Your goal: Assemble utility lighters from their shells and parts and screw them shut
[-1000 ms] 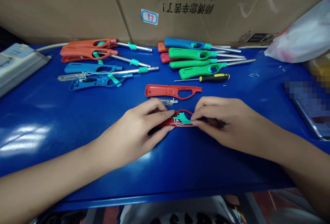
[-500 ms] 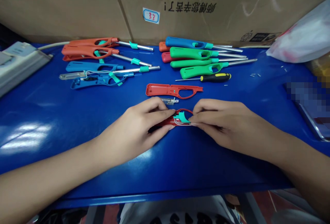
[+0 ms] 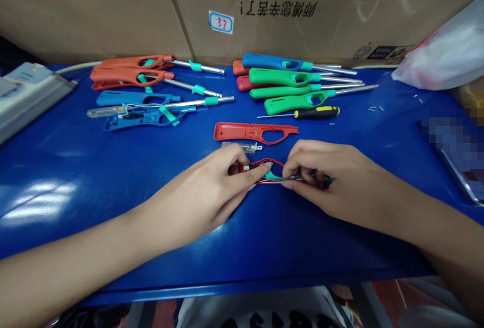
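Observation:
My left hand is closed around a red lighter shell half low over the blue table. Its index finger presses beside the teal trigger, where thin white wires run along the shell. At the shell's right end, my right hand pinches the lighter's metal tube; most of the tube is hidden by the fingers. Just beyond my hands lie a clear fuel tank and another red shell half, hollow side up.
A screwdriver lies in front of several assembled lighters. Orange and blue opened lighters are at the left, near a power strip. Small screws, a phone and a plastic bag are right. A cardboard box stands behind.
My right fingers have shifted slightly right and now grip the metal tube at the shell's end. My left index finger has moved forward over the trigger area, covering more of it.

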Action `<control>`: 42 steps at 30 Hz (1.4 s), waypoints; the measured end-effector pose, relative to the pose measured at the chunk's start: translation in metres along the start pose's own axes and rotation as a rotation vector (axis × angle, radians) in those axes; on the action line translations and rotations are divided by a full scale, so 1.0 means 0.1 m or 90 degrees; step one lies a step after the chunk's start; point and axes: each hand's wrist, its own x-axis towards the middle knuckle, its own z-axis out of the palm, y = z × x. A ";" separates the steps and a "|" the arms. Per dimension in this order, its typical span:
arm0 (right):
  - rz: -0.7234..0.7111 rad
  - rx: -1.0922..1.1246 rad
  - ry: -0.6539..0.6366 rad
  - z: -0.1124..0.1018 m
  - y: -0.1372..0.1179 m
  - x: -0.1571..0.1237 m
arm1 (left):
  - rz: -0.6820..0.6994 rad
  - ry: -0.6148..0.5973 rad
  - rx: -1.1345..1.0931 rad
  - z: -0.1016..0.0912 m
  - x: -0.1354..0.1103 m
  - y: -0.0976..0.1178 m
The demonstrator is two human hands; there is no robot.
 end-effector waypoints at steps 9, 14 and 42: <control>-0.006 0.025 -0.009 -0.02 -0.03 0.00 | -0.009 -0.009 0.026 0.00 -0.01 0.04; -0.018 0.039 0.019 -0.02 -0.03 0.00 | 0.007 -0.007 0.042 0.00 0.00 0.05; -0.032 -0.083 0.035 -0.03 -0.11 -0.09 | 0.011 0.015 0.031 0.00 0.02 0.06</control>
